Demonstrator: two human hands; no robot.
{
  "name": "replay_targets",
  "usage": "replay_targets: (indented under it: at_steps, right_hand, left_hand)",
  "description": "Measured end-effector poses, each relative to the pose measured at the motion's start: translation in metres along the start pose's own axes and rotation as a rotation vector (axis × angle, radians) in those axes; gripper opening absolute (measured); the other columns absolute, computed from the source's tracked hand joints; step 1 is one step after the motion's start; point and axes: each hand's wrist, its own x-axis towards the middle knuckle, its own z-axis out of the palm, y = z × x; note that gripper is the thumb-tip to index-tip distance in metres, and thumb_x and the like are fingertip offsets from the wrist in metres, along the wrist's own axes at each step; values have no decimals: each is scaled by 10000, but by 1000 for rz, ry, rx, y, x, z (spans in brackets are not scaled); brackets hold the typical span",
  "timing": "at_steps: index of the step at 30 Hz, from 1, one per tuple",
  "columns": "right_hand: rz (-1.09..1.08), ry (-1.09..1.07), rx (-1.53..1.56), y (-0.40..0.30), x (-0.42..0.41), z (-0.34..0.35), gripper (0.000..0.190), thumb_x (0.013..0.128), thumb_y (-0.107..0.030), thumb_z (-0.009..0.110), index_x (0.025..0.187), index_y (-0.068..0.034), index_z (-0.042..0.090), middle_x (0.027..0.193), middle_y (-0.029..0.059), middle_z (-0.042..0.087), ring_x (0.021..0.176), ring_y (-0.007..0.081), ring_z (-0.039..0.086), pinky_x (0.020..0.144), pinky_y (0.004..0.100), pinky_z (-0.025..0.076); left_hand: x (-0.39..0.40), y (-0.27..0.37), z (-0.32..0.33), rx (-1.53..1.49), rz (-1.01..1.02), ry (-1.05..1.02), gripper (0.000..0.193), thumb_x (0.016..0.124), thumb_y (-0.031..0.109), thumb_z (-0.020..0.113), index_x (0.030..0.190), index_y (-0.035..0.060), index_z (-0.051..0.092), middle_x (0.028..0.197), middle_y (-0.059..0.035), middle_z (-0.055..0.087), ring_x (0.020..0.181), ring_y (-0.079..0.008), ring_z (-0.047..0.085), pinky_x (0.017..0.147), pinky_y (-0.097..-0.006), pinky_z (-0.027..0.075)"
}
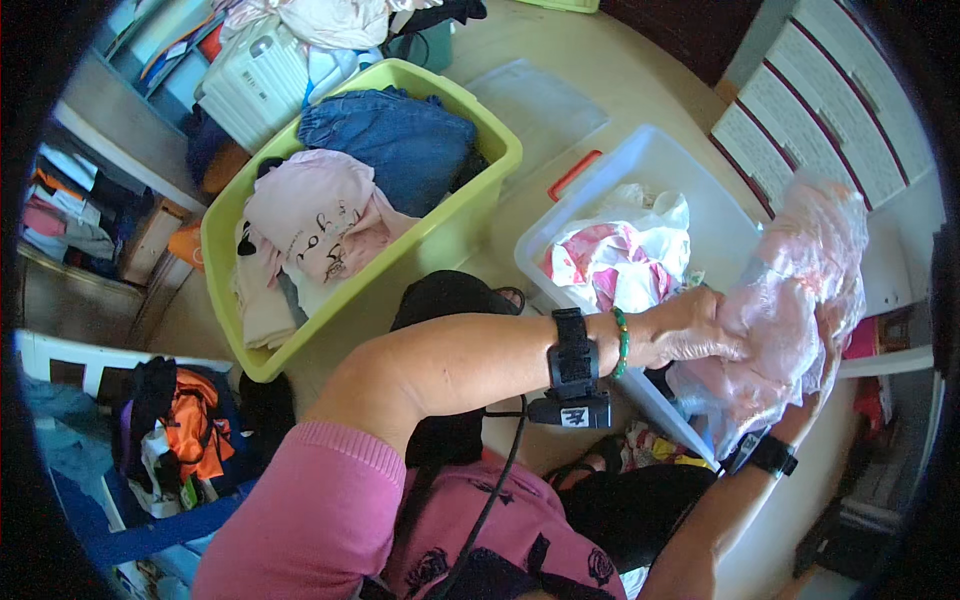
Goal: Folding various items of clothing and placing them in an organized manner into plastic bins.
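Observation:
My left hand (694, 326), with a green bead bracelet and a black wrist strap, grips a clear plastic bag (780, 300) with pinkish contents. The bag is lifted above the right side of a clear plastic storage box (649, 142). My right hand is mostly hidden behind the bag, its forearm (724, 510) rising from the lower right; its fingers cannot be made out. Inside the box lies a white and pink plastic bag (622, 251). To the left, a lime-green tub (360, 322) holds folded blue denim (397, 142) and a pale pink printed garment (315, 210).
A clear lid (536, 101) lies on the floor behind the box. White drawers (825, 112) stand at the upper right. A silver case (255, 82) with clothes on top stands behind the tub. An orange and black bag (199, 420) lies at the lower left.

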Motion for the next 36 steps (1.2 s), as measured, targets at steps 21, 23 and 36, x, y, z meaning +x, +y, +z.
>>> replay_targets:
  at_steps: [21,23,36]
  right_hand:
    - [77,-21,-142,-7,-30,29,406,786,-192,555,1121,29,502,1043,116,567,856,174,550,747,274,433]
    - [83,-12,-137,-9,-34,28,406,788,-195,553,1124,28,500,1043,116,567,852,172,550,742,272,434]
    - [93,4,-123,-25,-49,25,411,807,-219,541,1138,20,487,1045,114,567,828,158,552,710,264,438]
  left_hand:
    - [-40,61,1,20,247,42,608,552,102,749,1079,-49,487,948,-136,581,841,-200,541,737,-320,451]
    - [-38,64,-2,64,324,107,574,562,68,731,1070,-43,486,970,-120,570,891,-199,527,762,-326,442]
    - [-34,59,0,135,199,226,488,590,-33,539,1076,-26,499,985,-88,569,925,-194,527,817,-300,421]
